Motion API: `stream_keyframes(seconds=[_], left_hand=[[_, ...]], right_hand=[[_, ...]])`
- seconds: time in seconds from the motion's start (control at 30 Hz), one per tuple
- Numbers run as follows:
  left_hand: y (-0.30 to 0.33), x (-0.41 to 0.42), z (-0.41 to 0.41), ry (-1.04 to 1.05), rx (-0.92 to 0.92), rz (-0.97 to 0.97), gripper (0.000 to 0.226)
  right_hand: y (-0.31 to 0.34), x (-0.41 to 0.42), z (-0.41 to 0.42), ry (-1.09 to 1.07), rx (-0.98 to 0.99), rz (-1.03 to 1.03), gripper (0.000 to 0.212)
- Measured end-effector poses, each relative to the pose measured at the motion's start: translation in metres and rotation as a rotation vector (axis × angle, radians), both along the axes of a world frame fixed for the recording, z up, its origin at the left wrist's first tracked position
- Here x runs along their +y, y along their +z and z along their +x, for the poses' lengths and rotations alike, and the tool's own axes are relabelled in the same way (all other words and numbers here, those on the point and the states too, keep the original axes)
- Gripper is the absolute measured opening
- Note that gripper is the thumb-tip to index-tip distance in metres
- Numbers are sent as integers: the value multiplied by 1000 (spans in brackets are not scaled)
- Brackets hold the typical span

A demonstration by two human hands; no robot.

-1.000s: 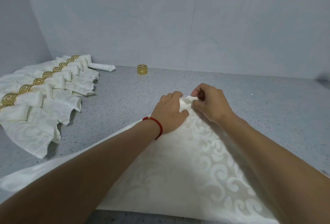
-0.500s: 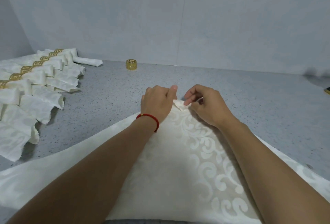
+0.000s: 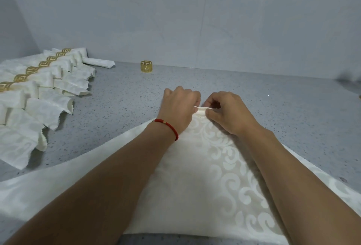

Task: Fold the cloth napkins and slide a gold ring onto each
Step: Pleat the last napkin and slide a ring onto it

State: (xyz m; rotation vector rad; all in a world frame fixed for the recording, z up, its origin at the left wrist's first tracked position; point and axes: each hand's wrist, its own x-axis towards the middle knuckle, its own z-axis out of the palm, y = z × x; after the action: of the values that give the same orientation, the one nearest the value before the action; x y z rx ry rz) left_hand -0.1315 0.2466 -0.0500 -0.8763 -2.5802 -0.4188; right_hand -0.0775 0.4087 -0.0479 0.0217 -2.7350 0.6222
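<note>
Napkin (image 3: 195,176): lies flat on the table (image 3: 127,96), far corner pointing away from the person.
Left hand (image 3: 178,108): pinches that corner.
Right hand (image 3: 226,111): pinches it too, just beside.
Ring (image 3: 146,66): stands well past both hands, nearer the left one.
Done napkins (image 3: 39,88): far left.

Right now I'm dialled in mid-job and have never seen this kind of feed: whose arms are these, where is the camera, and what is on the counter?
No machine here: these are a person's two bare arms, filmed by one wide-angle camera worn on the head, looking down. The left hand, with a red cord bracelet on its wrist, and the right hand both pinch the far corner of a large cream patterned cloth napkin spread on the grey speckled counter. At the left lies a row of folded cream napkins in gold rings. One loose gold ring stands near the wall.
</note>
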Motion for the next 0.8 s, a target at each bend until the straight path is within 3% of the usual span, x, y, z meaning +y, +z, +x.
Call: stream_keyframes(seconds=[0.13,0.27,0.33,0.5,0.6,0.7,0.8], left_hand=[[5,-2,4,-70,94,-134,33],[15,-3,9,-92,28,-244,39],[17,-4,8,-102,-49,-195,31],[3,-10,1,-74,-211,135,24],[4,-10,4,-89,-210,64,17],[10,-8,7,-90,-228,-9,27],[12,-8,9,-29,-114,-92,16]], right_hand=[[6,3,3,55,9,164,22],[12,6,8,82,-120,214,23],[13,8,13,82,-112,119,21],[8,16,13,76,-65,0,13],[9,16,14,76,-110,58,11],[12,16,15,69,-141,77,5],[14,13,16,55,-148,71,4]])
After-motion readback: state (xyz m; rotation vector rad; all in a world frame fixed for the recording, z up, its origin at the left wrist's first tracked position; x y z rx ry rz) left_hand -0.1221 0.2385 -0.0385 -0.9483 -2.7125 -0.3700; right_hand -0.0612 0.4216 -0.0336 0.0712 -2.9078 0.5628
